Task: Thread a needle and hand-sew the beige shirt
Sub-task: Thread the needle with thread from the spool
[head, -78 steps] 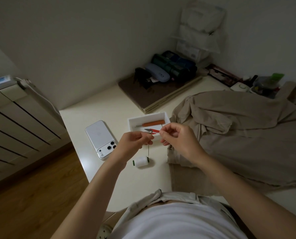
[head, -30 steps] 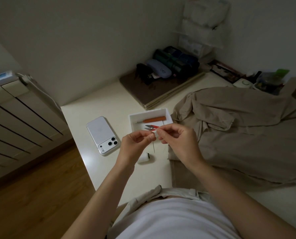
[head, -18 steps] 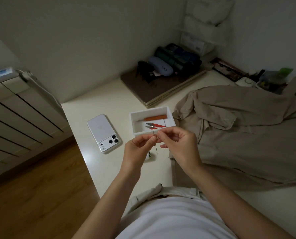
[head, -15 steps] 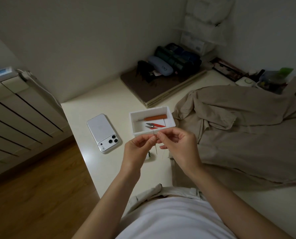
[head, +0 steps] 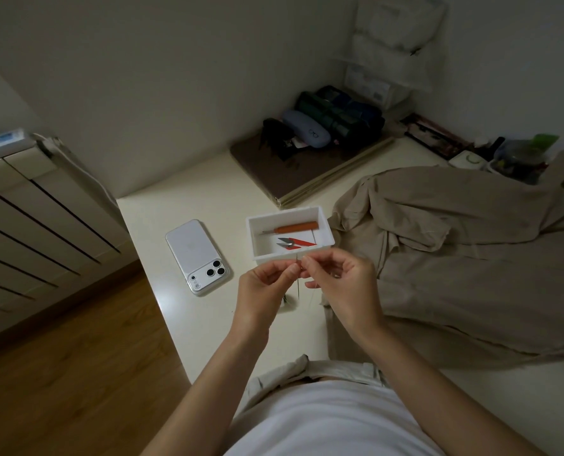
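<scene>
1. Beige cloth takes up most of the right side: the beige shirt (head: 464, 255) lies rumpled and spread on the desk (head: 208, 195), within reach of the right arm, likely parked there until the needle is ready; no stitching has begun.
2. Cream-coloured, the desk also carries a white phone (head: 197, 256) face down to the left, well apart from the work.
3. Between phone and shirt sits a white tray (head: 327, 225), just beyond the hands; it holds an orange-handled tool (head: 293, 228) and red thread snips (head: 295, 242), kept close for cutting thread, I judge.
4. Raised over the desk edge just in front of the tray, the left hand (head: 267, 284) is closed in a pinch, thumb against forefinger, on the needle.
5. Facing it, the right hand (head: 339, 278) is also pinched shut, fingertips almost meeting the left; it probably holds the thread end, though the thread is too fine to see there.
6. Partly hidden under the left hand, a white thread spool (head: 287, 302) rests on the desk.
7. Upright between the fingertips, the needle (head: 297, 274) has its long axis near vertical; one end pokes above the fingers, the other hangs below. Which end bears the eye cannot be told.
</scene>
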Demonstrator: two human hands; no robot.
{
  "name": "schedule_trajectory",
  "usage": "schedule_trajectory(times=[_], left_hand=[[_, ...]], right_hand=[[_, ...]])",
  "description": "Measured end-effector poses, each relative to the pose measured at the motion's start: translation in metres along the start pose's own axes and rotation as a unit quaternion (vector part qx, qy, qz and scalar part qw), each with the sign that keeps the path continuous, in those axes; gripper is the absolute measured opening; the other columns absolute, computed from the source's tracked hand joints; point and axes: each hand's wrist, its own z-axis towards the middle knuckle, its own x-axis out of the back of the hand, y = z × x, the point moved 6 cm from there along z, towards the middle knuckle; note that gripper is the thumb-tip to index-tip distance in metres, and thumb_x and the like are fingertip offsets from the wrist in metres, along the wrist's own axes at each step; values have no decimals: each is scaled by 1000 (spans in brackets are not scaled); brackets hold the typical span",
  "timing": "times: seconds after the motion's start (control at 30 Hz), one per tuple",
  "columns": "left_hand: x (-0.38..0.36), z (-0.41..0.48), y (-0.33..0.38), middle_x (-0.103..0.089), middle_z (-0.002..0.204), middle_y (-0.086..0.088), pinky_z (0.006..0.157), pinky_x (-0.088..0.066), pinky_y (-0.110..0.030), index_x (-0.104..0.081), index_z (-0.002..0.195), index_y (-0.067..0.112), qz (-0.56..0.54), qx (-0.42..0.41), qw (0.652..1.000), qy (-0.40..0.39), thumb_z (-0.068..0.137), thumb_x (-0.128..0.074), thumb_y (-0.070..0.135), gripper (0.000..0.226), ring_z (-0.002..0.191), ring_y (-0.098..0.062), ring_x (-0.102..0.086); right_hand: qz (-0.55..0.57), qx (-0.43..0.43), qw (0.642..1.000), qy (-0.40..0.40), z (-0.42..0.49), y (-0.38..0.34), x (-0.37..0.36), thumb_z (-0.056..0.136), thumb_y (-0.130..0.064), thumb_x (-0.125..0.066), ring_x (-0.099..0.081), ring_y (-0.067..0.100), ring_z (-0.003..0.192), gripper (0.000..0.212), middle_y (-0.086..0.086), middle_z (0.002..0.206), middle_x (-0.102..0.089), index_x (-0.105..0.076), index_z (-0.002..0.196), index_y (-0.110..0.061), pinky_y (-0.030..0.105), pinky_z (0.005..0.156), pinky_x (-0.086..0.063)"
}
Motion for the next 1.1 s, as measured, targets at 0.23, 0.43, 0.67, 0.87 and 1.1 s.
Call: schedule_trajectory(times=[0.23,0.43,0.67,0.87,1.1], left_hand=[[-2,-1,2,-73,71,4,66,-46,-8,-72,82,8,-3,-6,1000,-5,86,-63,3,11,70,0,-66],[-3,-2,4,-74,78,-1,71,-48,-11,-73,85,5,-17,-7,1000,-10,85,-64,3,9,78,-6,-68],[-3,-2,5,-74,76,1,69,-48,-10,-72,84,4,-19,-9,1000,-8,84,-65,2,8,75,-4,-68],[-3,-1,4,-74,78,-3,70,-48,-11,-73,84,3,-23,-9,1000,-9,82,-67,3,6,77,-8,-68],[-1,-2,5,-74,82,-9,71,-49,-12,-73,88,-2,-16,-12,1000,-8,82,-67,1,9,79,-10,-69]], right_hand=[[12,11,1000,11,-1,-1,1,84,-1,-67,-71,16,69,8,10,80,-71,-70,90,2,21,58,-55],[11,20,1000,19,-1,-1,1,84,0,-66,-70,15,68,8,11,80,-71,-70,90,2,20,59,-55],[12,16,1000,24,0,0,2,84,-1,-67,-70,18,70,7,10,81,-72,-71,89,0,20,60,-55],[12,15,1000,23,-1,-1,3,83,-1,-67,-70,17,71,6,9,82,-72,-71,88,-2,20,61,-55],[10,18,1000,21,-1,-1,2,83,-2,-68,-69,16,69,7,5,79,-72,-71,86,-7,21,62,-56]])
